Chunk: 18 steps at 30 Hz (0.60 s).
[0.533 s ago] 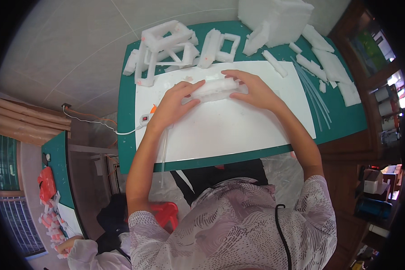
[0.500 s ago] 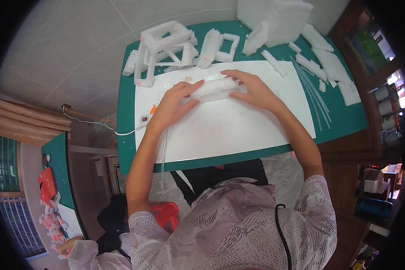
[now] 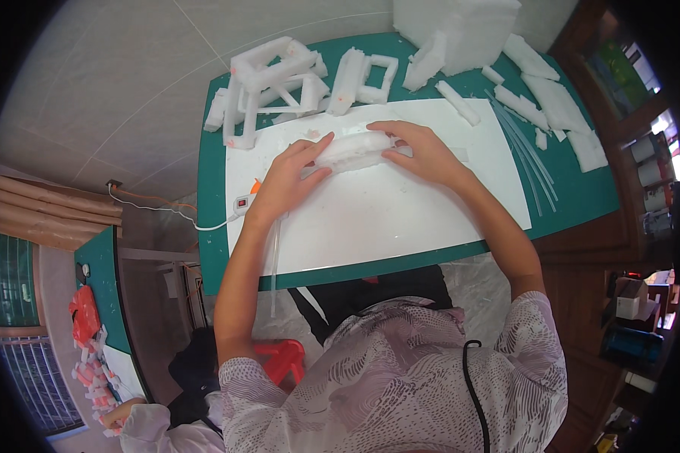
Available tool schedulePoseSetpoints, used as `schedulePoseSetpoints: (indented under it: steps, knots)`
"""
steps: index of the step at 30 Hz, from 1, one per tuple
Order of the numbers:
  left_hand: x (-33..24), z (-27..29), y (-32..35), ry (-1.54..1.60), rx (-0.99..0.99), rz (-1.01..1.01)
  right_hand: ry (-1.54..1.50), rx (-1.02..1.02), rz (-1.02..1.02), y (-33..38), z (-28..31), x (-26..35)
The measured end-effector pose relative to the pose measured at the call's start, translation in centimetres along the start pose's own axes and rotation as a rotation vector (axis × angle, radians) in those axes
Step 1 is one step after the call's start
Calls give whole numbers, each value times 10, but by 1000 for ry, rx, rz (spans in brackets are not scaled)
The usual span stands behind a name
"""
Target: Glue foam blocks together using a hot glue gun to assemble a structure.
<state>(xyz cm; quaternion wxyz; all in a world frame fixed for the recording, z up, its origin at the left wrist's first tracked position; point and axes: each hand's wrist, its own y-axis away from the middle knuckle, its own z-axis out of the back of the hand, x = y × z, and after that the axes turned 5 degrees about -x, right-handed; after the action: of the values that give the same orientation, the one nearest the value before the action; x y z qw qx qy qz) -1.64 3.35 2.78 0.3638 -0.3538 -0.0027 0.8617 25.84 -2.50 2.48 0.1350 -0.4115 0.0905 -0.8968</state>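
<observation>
A long white foam block point(image 3: 353, 152) lies crosswise over the white board point(image 3: 385, 226), gripped at both ends. Around its left end, my left hand point(image 3: 291, 174) has the thumb on the near side and the fingers on the far side. My right hand point(image 3: 425, 153) curls over the right end in the same way, thumb near and index finger along the far edge. Beside my left wrist shows a small orange tip point(image 3: 256, 186), mostly hidden by the forearm, and a white piece with a red switch point(image 3: 242, 203) joined to a white cord.
Foam frames point(image 3: 272, 72) and a squarer foam frame point(image 3: 381, 79) stand at the back of the green table point(image 3: 211, 257). A big foam block point(image 3: 468, 30) is behind; foam offcuts point(image 3: 555, 106) and clear sticks point(image 3: 525, 151) lie right. Another person's arm point(image 3: 121, 414) shows lower left.
Both hands keep hold of the foam block, which seems slightly tilted or rolled between the fingers. The whole view has shifted a little.
</observation>
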Motion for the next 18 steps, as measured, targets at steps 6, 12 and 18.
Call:
schedulePoseSetpoints:
  steps: [6, 12, 18]
  knots:
    - [-1, -1, 1, -15, 1, 9, 58, -13, -30, 1, -2, 0]
    - [-4, 0, 3, -44, 34, -2, 38, -2, -50, 2, -1, -1]
    - [-1, 0, 5, 5, 15, -9, 42, -7, -36, 4, -3, -4]
